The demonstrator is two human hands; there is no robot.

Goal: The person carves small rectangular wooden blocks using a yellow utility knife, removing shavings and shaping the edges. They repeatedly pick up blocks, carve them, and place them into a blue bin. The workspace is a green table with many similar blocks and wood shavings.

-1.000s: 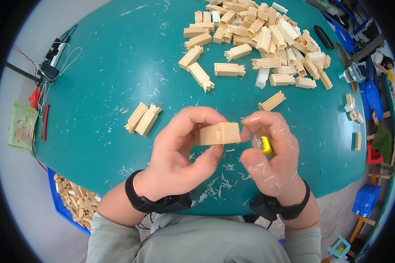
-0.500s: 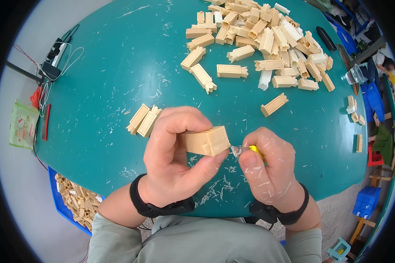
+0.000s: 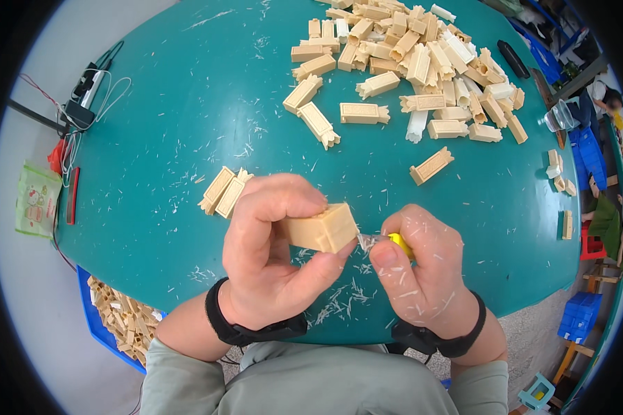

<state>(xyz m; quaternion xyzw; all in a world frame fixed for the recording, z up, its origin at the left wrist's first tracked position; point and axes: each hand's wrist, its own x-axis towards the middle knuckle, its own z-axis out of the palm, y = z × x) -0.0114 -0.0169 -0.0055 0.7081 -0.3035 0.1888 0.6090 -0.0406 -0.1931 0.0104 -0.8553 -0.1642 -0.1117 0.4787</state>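
My left hand (image 3: 266, 256) is closed around a tan, box-shaped plastic piece (image 3: 322, 232), thumb below and fingers above, its flat end facing right. In my right hand (image 3: 426, 273) is a small knife with a yellow handle (image 3: 401, 244). Its short blade, with pale shavings clinging to it, lies close to the right end of the piece; whether it touches I cannot tell. Thin shavings also stick to my right thumb and the back of that hand. Two similar tan pieces (image 3: 233, 194) rest side by side just beyond my left hand.
A large heap of tan and white pieces (image 3: 422, 66) covers the far right of the green table (image 3: 187, 104). Shavings (image 3: 342, 301) litter the tabletop. At lower left stands a blue bin (image 3: 93, 321) full of pieces. A power strip (image 3: 86, 90) with cables lies along the left edge.
Both hands have shifted slightly; the held piece has moved a little left and down. The knife has come slightly left and lower, with more shavings bunched at its blade.
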